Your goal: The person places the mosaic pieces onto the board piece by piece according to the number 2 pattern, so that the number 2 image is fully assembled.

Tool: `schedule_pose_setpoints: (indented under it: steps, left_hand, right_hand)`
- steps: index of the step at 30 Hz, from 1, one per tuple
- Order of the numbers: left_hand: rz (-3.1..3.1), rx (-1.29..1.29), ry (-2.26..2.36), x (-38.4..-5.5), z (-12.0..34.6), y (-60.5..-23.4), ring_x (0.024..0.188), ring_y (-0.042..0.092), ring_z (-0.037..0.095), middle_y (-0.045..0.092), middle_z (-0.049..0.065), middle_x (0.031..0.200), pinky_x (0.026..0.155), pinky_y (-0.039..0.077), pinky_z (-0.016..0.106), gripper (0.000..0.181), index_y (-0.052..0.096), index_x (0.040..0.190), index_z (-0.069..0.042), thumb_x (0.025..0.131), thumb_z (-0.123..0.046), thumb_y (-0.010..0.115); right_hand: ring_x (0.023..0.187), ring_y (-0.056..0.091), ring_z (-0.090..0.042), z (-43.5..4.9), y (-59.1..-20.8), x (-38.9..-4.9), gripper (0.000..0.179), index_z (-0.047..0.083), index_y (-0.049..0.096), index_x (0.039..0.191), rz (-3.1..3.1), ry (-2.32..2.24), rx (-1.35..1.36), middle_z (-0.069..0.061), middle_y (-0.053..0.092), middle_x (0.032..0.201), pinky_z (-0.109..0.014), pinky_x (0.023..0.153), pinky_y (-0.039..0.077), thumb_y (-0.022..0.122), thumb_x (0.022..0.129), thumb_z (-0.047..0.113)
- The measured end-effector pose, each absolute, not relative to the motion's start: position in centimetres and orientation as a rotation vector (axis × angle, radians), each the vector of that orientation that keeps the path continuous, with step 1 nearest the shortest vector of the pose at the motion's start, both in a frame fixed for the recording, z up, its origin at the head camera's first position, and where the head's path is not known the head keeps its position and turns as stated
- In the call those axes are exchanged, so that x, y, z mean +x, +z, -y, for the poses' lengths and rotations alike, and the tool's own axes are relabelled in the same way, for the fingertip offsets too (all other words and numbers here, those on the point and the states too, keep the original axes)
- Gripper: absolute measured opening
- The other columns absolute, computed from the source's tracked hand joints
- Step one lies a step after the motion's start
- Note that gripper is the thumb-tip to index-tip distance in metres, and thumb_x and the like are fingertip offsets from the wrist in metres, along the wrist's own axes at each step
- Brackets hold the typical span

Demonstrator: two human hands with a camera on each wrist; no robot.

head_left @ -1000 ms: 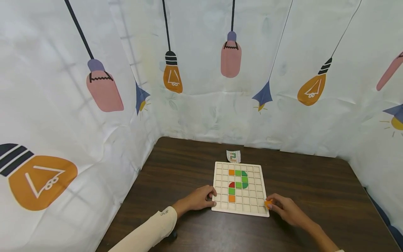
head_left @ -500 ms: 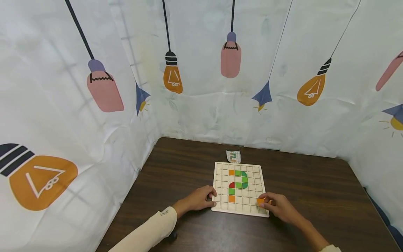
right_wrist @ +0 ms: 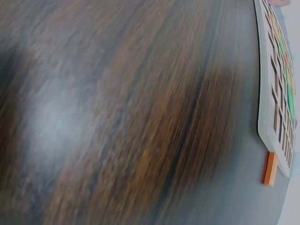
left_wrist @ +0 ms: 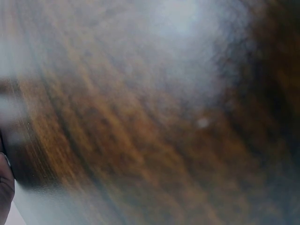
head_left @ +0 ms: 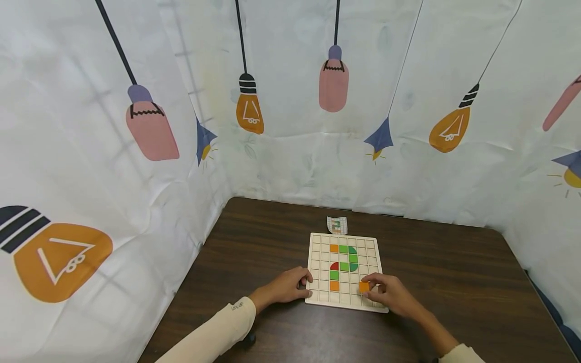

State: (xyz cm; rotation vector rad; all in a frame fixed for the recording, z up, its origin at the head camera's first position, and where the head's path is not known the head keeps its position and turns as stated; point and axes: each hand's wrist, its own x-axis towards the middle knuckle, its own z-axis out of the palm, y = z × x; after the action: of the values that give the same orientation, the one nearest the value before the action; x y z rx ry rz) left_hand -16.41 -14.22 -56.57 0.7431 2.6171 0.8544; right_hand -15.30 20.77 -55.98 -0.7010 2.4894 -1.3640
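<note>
A pale square grid board lies on the dark wooden table. Orange, green and red tiles fill some of its cells in a bent line. My left hand holds the board by its left edge, thumb and fingers apart. Only a bit of that hand shows in the left wrist view. Over the board's lower right part, my right hand pinches an orange square tile between thumb and fingertips. The right wrist view has an orange block beside the board's corner; my right hand is out of that view.
A small printed paper card with a gridded pattern lies just behind the board. White fabric printed with lamps hangs around the table's back and sides. A dark object shows beneath the left sleeve.
My right hand has moved left from the board's right edge, carrying the orange tile over the lower right cells. The left hand has stayed at the left edge.
</note>
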Motion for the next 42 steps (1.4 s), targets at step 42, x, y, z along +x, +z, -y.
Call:
schedule_pose_setpoints:
  steps: [42]
  left_hand:
    - [-2.622, 0.749, 0.85, -16.4, 14.3, -56.7, 0.076, 0.047, 0.002, 0.051, -0.006, 0.092, 0.072, 0.041, 0.019, 0.025, 0.061, 0.108, -0.019, 0.09, -0.032, 0.073]
  right_hand:
    - [0.053, 0.04, 0.001, -16.5, -58.3, -16.1, 0.029, 0.002, 0.068, 0.113, -2.452, -1.455, -0.668, -0.001, 0.06, 0.087, -0.018, 0.05, 0.038, 0.077, 0.088, 0.014]
